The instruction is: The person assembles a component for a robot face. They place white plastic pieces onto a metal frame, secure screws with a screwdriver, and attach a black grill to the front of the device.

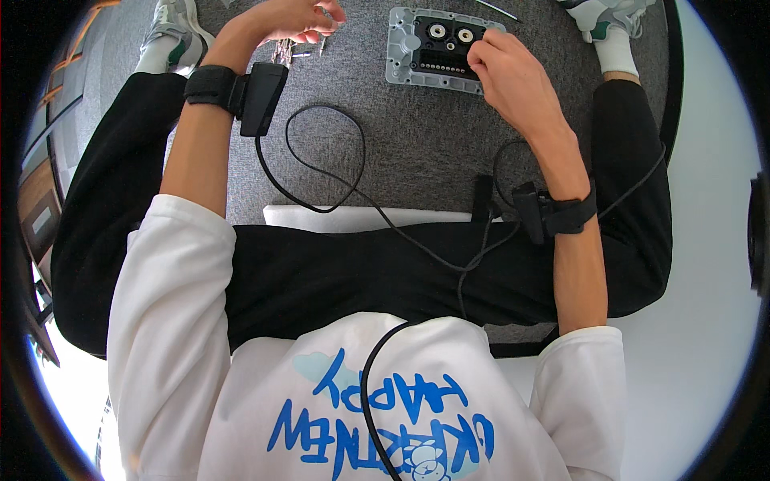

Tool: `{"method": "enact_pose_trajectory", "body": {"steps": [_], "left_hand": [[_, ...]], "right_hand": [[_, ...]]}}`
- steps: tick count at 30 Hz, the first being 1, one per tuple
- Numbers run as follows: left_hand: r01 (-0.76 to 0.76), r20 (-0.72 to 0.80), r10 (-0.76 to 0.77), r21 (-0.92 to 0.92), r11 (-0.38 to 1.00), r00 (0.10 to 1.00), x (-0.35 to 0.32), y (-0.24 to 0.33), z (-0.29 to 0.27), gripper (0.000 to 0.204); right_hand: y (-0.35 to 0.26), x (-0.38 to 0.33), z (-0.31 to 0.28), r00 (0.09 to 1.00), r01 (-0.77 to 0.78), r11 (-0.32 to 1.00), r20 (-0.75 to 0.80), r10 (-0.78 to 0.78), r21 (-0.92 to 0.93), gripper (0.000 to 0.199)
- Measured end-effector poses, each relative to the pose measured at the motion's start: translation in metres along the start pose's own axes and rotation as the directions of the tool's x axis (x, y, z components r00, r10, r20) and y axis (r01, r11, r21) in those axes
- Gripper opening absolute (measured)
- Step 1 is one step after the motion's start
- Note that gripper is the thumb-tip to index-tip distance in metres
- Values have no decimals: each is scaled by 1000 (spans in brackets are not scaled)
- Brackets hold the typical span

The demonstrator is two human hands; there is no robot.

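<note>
Head camera view: grey carpet (433, 144) carries a pale metal housing (399, 68), lying flat, upper right of centre. The right hand (512, 80), pinched narrow, reaches over the right side of its black insert (439, 54); whether it holds anything is hidden. The left hand (295, 18), loosely curled, is by small metal parts (281, 53); cannot tell if it grips one.

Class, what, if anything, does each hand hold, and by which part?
Cannot be told: right hand at the right side of the case, left hand near metal parts.
</note>
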State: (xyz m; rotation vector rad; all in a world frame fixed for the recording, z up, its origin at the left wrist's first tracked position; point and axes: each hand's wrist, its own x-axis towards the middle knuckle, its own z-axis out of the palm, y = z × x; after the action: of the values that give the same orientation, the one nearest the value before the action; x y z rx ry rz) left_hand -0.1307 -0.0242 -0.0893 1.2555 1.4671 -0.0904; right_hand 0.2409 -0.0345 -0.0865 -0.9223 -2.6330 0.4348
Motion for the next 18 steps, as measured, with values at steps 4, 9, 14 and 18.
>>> {"method": "enact_pose_trajectory", "body": {"steps": [4,9,14,18], "left_hand": [[-14,-14,15,45,999,1000,-3,3,1,37],[16,-40,-15,19,1000,999,-5,5,0,36],[-27,18,26,42,999,999,2,-2,-2,34],[-25,-17,27,80,996,999,-3,-3,-2,34]], "right_hand": [[-1,0,0,1000,-1,1000,-5,1,8,5],[0,0,0,1000,-9,1000,8,9,19,6],[4,-2,1,1000,-5,999,29,4,34,4],[-2,2,0,999,-30,999,40,29,28,4]]}}
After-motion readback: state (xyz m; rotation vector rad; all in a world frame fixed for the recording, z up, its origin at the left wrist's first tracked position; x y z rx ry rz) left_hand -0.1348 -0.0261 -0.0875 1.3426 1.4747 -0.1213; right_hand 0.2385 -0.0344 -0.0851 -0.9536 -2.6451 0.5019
